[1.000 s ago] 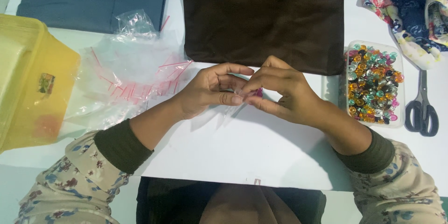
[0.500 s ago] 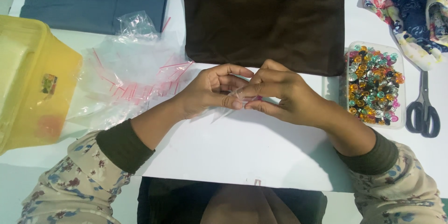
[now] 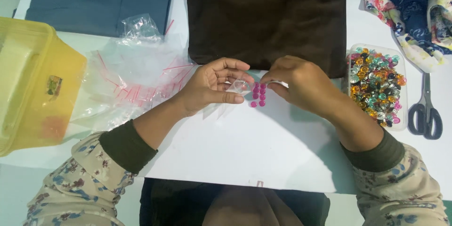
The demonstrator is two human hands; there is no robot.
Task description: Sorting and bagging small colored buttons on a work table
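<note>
My left hand (image 3: 214, 86) holds a small clear plastic bag (image 3: 239, 87) between thumb and fingers. My right hand (image 3: 295, 84) pinches the other edge of that bag, fingers curled. Between the two hands, several pink round beads (image 3: 259, 94) lie in two short rows on the white sheet (image 3: 245, 150). Whether the beads are inside the bag or under it I cannot tell.
A brown cloth (image 3: 266, 16) lies behind the hands, a blue cloth (image 3: 101, 0) at the back left. A heap of clear zip bags (image 3: 129, 77) and a yellow tub (image 3: 35, 84) are to the left. A tray of coloured beads (image 3: 376, 84), scissors (image 3: 425, 113) and patterned fabric (image 3: 409, 4) are at the right.
My hands have drawn apart from a tight clasp. The pink beads and the small clear bag now show between them.
</note>
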